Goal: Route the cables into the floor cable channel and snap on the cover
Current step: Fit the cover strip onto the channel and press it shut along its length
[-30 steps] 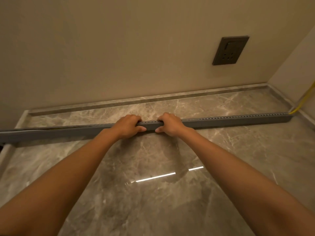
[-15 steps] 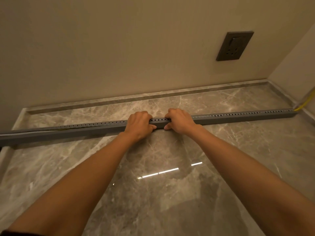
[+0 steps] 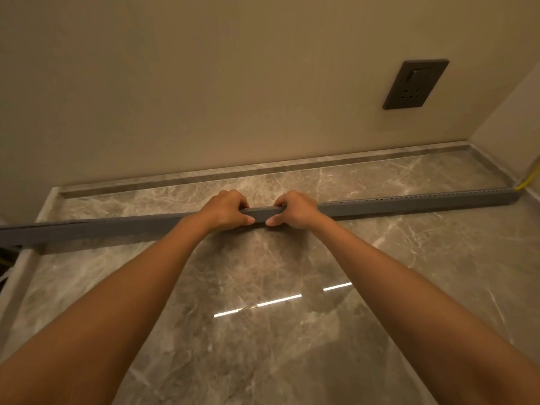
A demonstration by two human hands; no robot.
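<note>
A long grey cable channel [image 3: 409, 203] lies across the marble floor from the left edge to the right corner. Its right part shows a row of small holes along the top; the left part [image 3: 102, 228] looks smooth, with the cover on. My left hand [image 3: 226, 211] and my right hand [image 3: 293, 210] grip the channel side by side at its middle, fingers over the top and thumbs on the near side. A yellow cable [image 3: 530, 178] comes out of the channel's right end and runs up the side wall. Any cables inside the channel are hidden.
A dark wall socket with a switch [image 3: 415, 84] sits on the beige wall at the upper right. A marble skirting [image 3: 263, 171] runs along the wall's foot. Polished marble floor [image 3: 263, 331] spreads between me and the channel. Dark items show at the far left edge.
Both hands stay on the middle of the channel, close together. The smooth covered stretch now reaches my left hand, where holes showed half a second ago. The view has shifted slightly.
</note>
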